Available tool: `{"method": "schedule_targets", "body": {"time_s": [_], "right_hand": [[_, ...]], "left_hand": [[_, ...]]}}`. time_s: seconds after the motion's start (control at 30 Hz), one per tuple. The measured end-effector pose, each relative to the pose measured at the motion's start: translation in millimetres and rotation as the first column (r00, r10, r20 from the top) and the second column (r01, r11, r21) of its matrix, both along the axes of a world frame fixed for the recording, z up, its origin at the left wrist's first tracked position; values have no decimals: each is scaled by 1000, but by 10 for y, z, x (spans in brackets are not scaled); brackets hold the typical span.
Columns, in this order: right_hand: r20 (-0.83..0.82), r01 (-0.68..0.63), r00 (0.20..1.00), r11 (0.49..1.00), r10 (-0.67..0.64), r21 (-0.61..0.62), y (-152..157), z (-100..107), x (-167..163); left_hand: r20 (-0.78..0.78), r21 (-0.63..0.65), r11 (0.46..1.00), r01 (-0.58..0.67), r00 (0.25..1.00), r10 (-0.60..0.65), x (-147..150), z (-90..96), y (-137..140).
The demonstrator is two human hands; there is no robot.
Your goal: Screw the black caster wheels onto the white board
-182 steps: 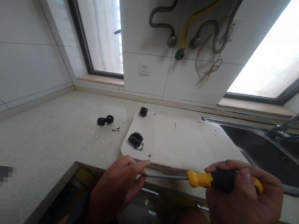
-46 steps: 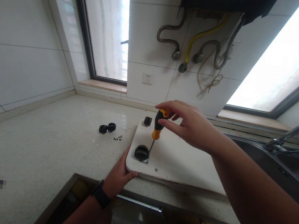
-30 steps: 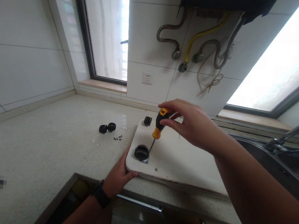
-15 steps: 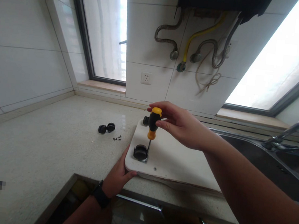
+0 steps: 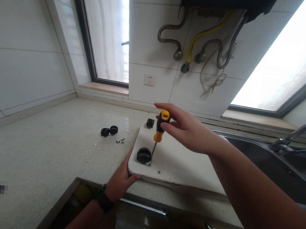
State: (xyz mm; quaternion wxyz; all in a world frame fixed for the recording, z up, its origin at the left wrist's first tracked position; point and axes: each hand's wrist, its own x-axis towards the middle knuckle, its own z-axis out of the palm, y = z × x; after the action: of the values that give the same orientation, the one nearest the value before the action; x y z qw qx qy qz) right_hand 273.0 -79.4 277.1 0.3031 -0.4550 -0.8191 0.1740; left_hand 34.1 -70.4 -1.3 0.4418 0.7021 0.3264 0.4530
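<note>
The right forearm reaches in from the lower right side, and the right hand (image 5: pixel 184 128) is above the left end of a white board (image 5: pixel 186 165), with the wrist almost straight and the palm turned to the left. Its fingers grasp the yellow-and-black handle of a screwdriver (image 5: pixel 159 127): the thumb presses on the near side, while the forefinger stretches over the top end. The handle is between thumb and fingers, and the shaft goes down below them, a little tilted, to the metal plate (image 5: pixel 148 163) of a black caster wheel (image 5: pixel 143 155). Whether the tip sits in a screw, I cannot tell.

The left arm, with a black watch (image 5: pixel 104 199), comes from below. The left hand (image 5: pixel 120 182) is holding the near left corner of the board, the thumb along the front edge and the other fingers at the left edge, partly hidden. The caster wheel stands just beyond this hand, near the corner.

A second caster (image 5: pixel 150 123) stands at the far left corner of the board. On the countertop (image 5: pixel 67 145), to the left, lie two loose casters (image 5: pixel 109 130) with small screws (image 5: pixel 120 141) near them.
</note>
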Motion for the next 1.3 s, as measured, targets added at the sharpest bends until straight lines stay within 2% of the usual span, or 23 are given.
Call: {"method": "schedule_targets", "body": {"time_s": [0.07,0.1,0.13,0.2,0.27,0.33,0.37,0.43,0.57,0.63,0.7,0.77,0.83,0.93,1.07,1.13,1.2,1.3], "right_hand": [[-39,-78,996,997,77,-28,9,15,38],[-52,-74,996,997,72,-23,18,8,45],[-59,-33,998,999,33,-8,29,-7,43],[-44,129,991,990,-127,55,48,-56,13],[-5,300,953,938,-304,173,61,-109,-36],[35,371,918,884,-396,284,66,-145,-82],[51,373,912,874,-408,310,66,-152,-98],[74,333,927,899,-367,283,60,-140,-101],[74,120,989,991,-124,65,20,-56,3],[43,-13,999,999,15,-40,4,-20,72],[6,-81,997,994,82,-79,6,-8,112],[-4,-31,1000,999,31,-44,28,-25,106],[16,101,995,994,-101,31,64,-67,61],[39,264,962,957,-270,119,127,-149,-30],[43,348,930,914,-364,210,174,-226,-130],[48,346,930,912,-364,221,160,-229,-163],[41,309,946,935,-320,174,123,-205,-171],[5,131,991,991,-131,41,63,-133,-117]], "left_hand": [[-5,-2,1000,-3,1000,3,0,0,-2],[-6,-1,1000,-5,1000,5,0,1,-3],[-8,-1,1000,-5,1000,5,0,2,-5],[-8,-9,1000,-5,1000,4,-1,2,-7],[-10,-15,1000,-4,1000,4,-2,-2,-6],[-8,-8,1000,-4,1000,4,-2,-8,-2],[-8,-2,1000,-3,1000,3,-2,-12,1],[-5,8,1000,-1,1000,1,-1,-18,6],[3,10,1000,2,1000,-2,5,-18,8],[3,10,1000,2,1000,-2,6,-14,5],[1,13,1000,-1,1000,1,5,-11,1],[-1,10,1000,-4,1000,4,2,-13,-3],[-8,2,1000,-9,1000,9,-2,-21,-6],[-12,-4,1000,-13,1000,13,-6,-37,-7],[-23,-4,1000,-22,999,21,-3,-23,-13],[-18,-5,1000,-19,1000,19,1,-1,-18],[1,-3,1000,-7,1000,7,6,18,-22],[17,0,1000,4,1000,-4,9,27,-22]]}}
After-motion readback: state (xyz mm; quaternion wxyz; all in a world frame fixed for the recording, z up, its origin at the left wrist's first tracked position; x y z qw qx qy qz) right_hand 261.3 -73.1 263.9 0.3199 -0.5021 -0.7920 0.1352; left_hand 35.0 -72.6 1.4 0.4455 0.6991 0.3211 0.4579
